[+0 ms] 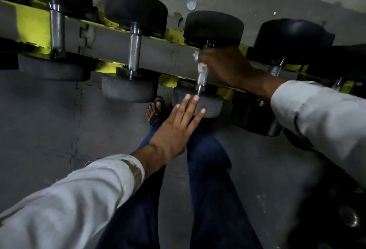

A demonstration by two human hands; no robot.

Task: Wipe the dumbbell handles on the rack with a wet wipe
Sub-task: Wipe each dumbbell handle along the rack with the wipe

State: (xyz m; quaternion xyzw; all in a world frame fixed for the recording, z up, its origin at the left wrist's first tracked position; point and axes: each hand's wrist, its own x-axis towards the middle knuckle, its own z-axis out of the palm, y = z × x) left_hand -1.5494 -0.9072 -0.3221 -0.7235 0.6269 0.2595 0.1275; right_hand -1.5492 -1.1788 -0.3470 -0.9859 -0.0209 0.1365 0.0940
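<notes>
Dumbbell number three from the left (213, 27) is where it's all happening on the yellow rack (32, 24). Right hand (225, 66) is curled round the upper part of its metal handle (202, 79), and the white wet wipe (201, 67) is bunched between fingers and steel, poking out at the left edge of the grip. Below the wipe, the lower stretch of handle shows bare and shiny. Left hand (176, 128) is wide and flat, fingers straight and spread, tips resting on the near grey weight head (210, 106) of that same dumbbell. Next door on the left, the neighbouring dumbbell (134, 50) sits in its slot, knurled handle uncovered. Down below, a sandalled foot (156, 110) stands on the grey floor (49, 130), just beside the near weight heads.
</notes>
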